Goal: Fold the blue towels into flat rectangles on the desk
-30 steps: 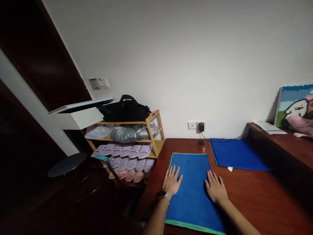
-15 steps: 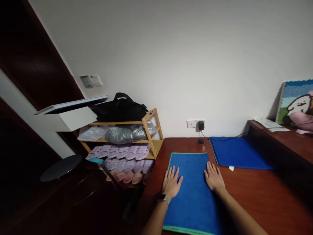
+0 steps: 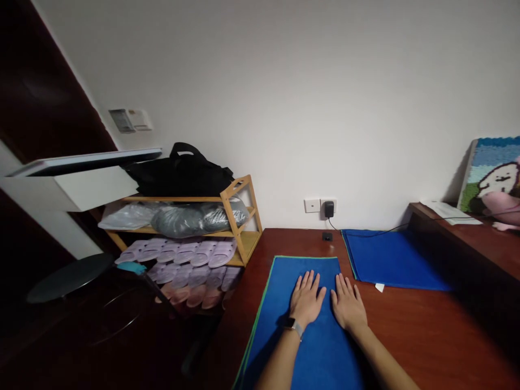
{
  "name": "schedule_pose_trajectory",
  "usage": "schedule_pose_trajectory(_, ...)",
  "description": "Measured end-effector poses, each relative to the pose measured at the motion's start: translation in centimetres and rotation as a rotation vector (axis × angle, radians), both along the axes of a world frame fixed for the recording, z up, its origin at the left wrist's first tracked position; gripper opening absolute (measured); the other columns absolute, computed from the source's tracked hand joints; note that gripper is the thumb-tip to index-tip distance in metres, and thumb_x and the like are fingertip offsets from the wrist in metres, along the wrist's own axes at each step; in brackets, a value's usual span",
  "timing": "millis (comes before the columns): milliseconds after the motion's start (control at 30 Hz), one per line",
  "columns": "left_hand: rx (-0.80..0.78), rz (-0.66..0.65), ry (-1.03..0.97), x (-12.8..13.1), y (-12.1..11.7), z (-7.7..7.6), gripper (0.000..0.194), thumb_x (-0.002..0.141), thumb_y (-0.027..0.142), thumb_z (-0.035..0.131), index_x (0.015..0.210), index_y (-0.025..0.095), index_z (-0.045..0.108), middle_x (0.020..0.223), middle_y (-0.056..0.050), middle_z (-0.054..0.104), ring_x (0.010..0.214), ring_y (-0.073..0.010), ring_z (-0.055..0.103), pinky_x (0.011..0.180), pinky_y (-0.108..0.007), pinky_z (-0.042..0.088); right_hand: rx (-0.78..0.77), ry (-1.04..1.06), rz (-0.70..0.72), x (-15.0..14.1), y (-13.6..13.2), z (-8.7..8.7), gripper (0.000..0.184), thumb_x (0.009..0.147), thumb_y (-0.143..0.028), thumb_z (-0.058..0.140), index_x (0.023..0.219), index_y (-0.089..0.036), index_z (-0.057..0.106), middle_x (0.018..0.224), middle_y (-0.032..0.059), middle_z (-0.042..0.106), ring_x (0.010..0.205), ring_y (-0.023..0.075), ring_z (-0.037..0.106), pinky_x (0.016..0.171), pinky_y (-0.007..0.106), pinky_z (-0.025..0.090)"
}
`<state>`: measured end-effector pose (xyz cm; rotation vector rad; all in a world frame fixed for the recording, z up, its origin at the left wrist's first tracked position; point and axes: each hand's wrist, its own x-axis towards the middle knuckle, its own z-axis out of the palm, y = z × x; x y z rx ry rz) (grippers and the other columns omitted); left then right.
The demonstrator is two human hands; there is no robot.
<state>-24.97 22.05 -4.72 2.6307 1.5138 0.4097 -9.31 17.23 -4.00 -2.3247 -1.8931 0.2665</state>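
Note:
A folded blue towel [image 3: 280,303] with green edging lies lengthwise on the reddish-brown table [image 3: 422,325]. My left hand [image 3: 307,300] rests palm down on the towel's middle, fingers stretched out, a watch on the wrist. Flat along the towel's right edge lies my right hand [image 3: 348,304], fingers extended. Neither hand grips anything. A second folded blue towel [image 3: 394,257] with a small white tag sits farther back on the right.
Against the wall are a black plug adapter [image 3: 329,209] with a cord and a small black box [image 3: 327,236]. At left stands a wooden rack [image 3: 239,233] with slippers, bagged items and a black bag [image 3: 182,173]. A raised ledge [image 3: 450,227] bounds the table's right.
My left hand has slid right, from the towel's left edge to its middle, closer to my right hand. My right hand stays by the right edge. The view has shifted slightly.

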Motion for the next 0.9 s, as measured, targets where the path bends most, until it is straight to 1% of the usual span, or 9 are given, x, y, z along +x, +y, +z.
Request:
schedule_pose_trajectory(33, 0.003, 0.013, 0.001, -0.7, 0.4, -0.1, 0.066, 0.105, 0.056, 0.014, 0.162, 0.026, 0.027, 0.168, -0.005, 0.029, 0.156, -0.0234, 0.022, 0.128, -0.048, 0.017, 0.009, 0.004, 0.001, 0.0, 0.0, -0.1, 0.069, 0.101, -0.044, 0.013, 0.163, -0.013, 0.016, 0.17, 0.0019, 0.013, 0.158, 0.0204, 0.009, 0.128, 0.043, 0.006)
schedule_pose_trajectory(100, -0.005, 0.072, 0.017, -3.0, 1.5, -0.1, 0.066, 0.104, 0.059, 0.015, 0.162, 0.028, 0.028, 0.168, -0.004, 0.029, 0.156, -0.0245, 0.022, 0.128, -0.05, 0.017, 0.022, 0.014, 0.0, 0.1, 0.1, -0.3, 0.07, 0.101, -0.045, 0.013, 0.163, -0.013, 0.016, 0.171, 0.0028, 0.013, 0.158, 0.0208, 0.008, 0.128, 0.044, 0.005)
schedule_pose_trajectory(233, -0.041, 0.235, 0.072, -9.3, 3.7, 0.6, 0.072, 0.102, 0.066, 0.02, 0.16, 0.026, 0.032, 0.168, -0.007, 0.029, 0.156, -0.0272, 0.023, 0.126, -0.051, 0.019, 0.03, 0.016, -0.006, 0.3, 0.2, -1.0, 0.07, 0.101, -0.046, 0.012, 0.163, -0.014, 0.014, 0.17, 0.0022, 0.013, 0.158, 0.0208, 0.009, 0.128, 0.044, 0.004)
schedule_pose_trajectory(333, 0.0, 0.257, 0.064, -12.4, 4.6, 0.7, 0.073, 0.102, 0.066, 0.02, 0.161, 0.024, 0.031, 0.168, -0.008, 0.029, 0.155, -0.027, 0.025, 0.125, -0.049, 0.023, 0.003, -0.001, -0.005, 0.3, 0.4, -1.3, 0.07, 0.101, -0.046, 0.012, 0.163, -0.015, 0.014, 0.17, 0.0013, 0.013, 0.158, 0.0207, 0.01, 0.128, 0.045, 0.005)
schedule_pose_trajectory(433, 0.047, 0.25, 0.051, -13.2, 4.7, 0.1, 0.074, 0.102, 0.066, 0.021, 0.16, 0.02, 0.032, 0.168, -0.01, 0.029, 0.155, -0.0267, 0.026, 0.125, -0.047, 0.024, -0.012, -0.001, -0.008, 0.5, 1.5, -1.1, 0.069, 0.101, -0.046, 0.013, 0.163, -0.015, 0.016, 0.17, 0.002, 0.016, 0.158, 0.0222, 0.01, 0.127, 0.047, 0.006)
schedule_pose_trajectory(567, 0.061, 0.248, 0.049, -12.9, 4.7, -0.5, 0.073, 0.103, 0.065, 0.023, 0.161, 0.021, 0.03, 0.168, -0.009, 0.03, 0.155, -0.0266, 0.027, 0.126, -0.047, 0.023, 0.068, 0.015, 0.015, 1.1, 4.9, -0.6, 0.068, 0.102, -0.044, 0.012, 0.163, -0.014, 0.017, 0.17, 0.0017, 0.016, 0.158, 0.0207, 0.01, 0.127, 0.043, 0.008)
schedule_pose_trajectory(700, 0.08, 0.231, 0.052, -12.8, 4.7, -0.5, 0.071, 0.103, 0.064, 0.023, 0.162, 0.023, 0.028, 0.167, -0.008, 0.031, 0.154, -0.0262, 0.029, 0.125, -0.048, 0.025, 0.045, -0.006, 0.0, 1.5, 7.9, -0.8, 0.07, 0.102, -0.045, 0.013, 0.163, -0.011, 0.016, 0.17, 0.0029, 0.016, 0.158, 0.022, 0.01, 0.127, 0.043, 0.005)
schedule_pose_trajectory(767, 0.091, 0.228, 0.062, -12.9, 4.6, -0.4, 0.07, 0.104, 0.063, 0.023, 0.161, 0.023, 0.03, 0.167, -0.008, 0.032, 0.154, -0.0257, 0.03, 0.125, -0.047, 0.026, 0.035, -0.001, -0.008, 1.5, 8.4, -1.1, 0.07, 0.102, -0.046, 0.011, 0.163, -0.011, 0.015, 0.17, 0.0039, 0.015, 0.158, 0.0225, 0.01, 0.127, 0.044, 0.004)
schedule_pose_trajectory(900, 0.093, 0.235, 0.124, -13.3, 4.5, 0.1, 0.071, 0.104, 0.063, 0.024, 0.159, 0.019, 0.035, 0.166, -0.01, 0.034, 0.153, -0.0266, 0.032, 0.124, -0.048, 0.029, 0.018, 0.005, -0.012, 1.3, 8.2, -0.8, 0.07, 0.102, -0.045, 0.011, 0.163, -0.011, 0.014, 0.171, 0.0042, 0.015, 0.158, 0.0217, 0.009, 0.127, 0.043, 0.003)
